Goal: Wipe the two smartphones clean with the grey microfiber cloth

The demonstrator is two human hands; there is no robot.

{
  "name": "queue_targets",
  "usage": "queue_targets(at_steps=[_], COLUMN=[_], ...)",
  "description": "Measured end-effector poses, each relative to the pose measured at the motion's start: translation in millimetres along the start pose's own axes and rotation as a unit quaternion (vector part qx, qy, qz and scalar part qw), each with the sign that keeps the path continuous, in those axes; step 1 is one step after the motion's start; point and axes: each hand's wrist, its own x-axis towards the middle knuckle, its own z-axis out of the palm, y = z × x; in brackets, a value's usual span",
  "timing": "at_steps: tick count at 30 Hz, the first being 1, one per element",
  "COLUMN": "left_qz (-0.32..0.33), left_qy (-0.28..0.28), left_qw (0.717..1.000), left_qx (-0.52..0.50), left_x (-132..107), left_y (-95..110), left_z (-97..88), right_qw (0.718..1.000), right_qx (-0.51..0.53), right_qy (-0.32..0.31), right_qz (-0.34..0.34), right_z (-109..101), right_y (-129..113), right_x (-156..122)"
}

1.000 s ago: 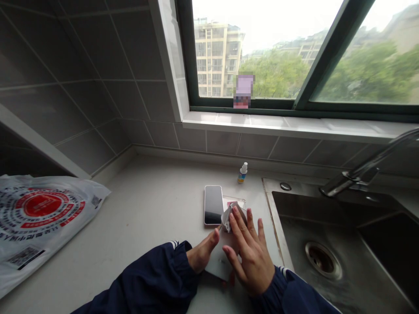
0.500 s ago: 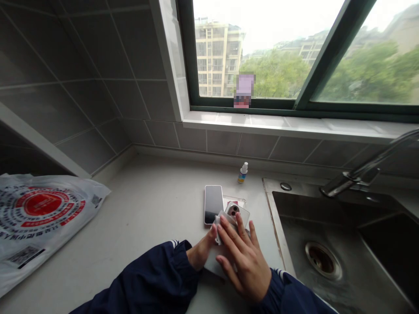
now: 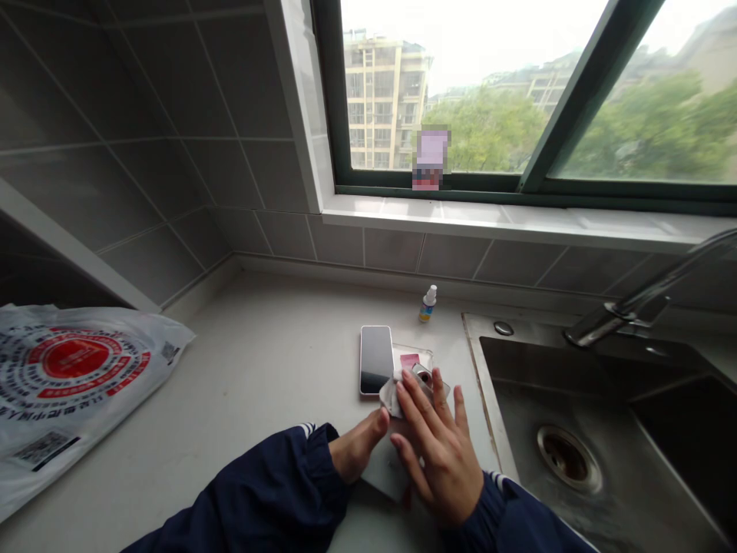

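My left hand (image 3: 358,448) holds a silver-backed smartphone (image 3: 385,470) low over the counter, its thumb along the near side and its other fingers hidden beneath. A round camera lens shows at the phone's far end. My right hand (image 3: 442,449) lies over the phone's back with fingers spread, pressing a crumpled white wipe (image 3: 391,396) against it near the camera. Just beyond, a second smartphone (image 3: 376,361) lies with its dark screen up. Beside that is a clear flat case (image 3: 424,355) with something pink in it, partly covered by the held phone.
A small spray bottle (image 3: 427,306) stands upright behind the phones. On the right is a steel sink (image 3: 489,407) with a chrome faucet (image 3: 599,322). A printed white plastic bag (image 3: 115,384) lies on the counter (image 3: 259,369) at left. A window is above.
My right hand has slid a little to the right with the wipe, across the phone's camera end. The held phone has shifted slightly right, baring more of the pink thing.
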Motion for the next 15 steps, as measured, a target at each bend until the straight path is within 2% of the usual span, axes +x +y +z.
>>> queue_targets(at_steps=[2, 4, 8, 15], left_qz=[0.022, 0.015, -0.089, -0.109], left_qy=[-0.022, -0.045, -0.076, -0.079], left_qw=[0.994, 0.991, 0.993, 0.987], left_qx=[0.105, 0.126, 0.017, -0.091], left_x=[0.1, 0.6, 0.3, 1.3], left_y=[12.7, 21.5, 20.0, 0.0], left_z=[6.3, 11.3, 10.9, 0.6], right_qw=[1.000, 0.999, 0.997, 0.992], right_qx=[0.004, 0.011, 0.025, 0.044], right_qy=[0.009, 0.019, 0.038, 0.069], right_qz=[0.017, 0.034, 0.067, 0.097], right_z=[-1.2, -1.6, 0.0, 1.6], right_y=[2.4, 4.5, 7.2, 14.8], right_x=[1.3, 2.0, 2.2, 2.7])
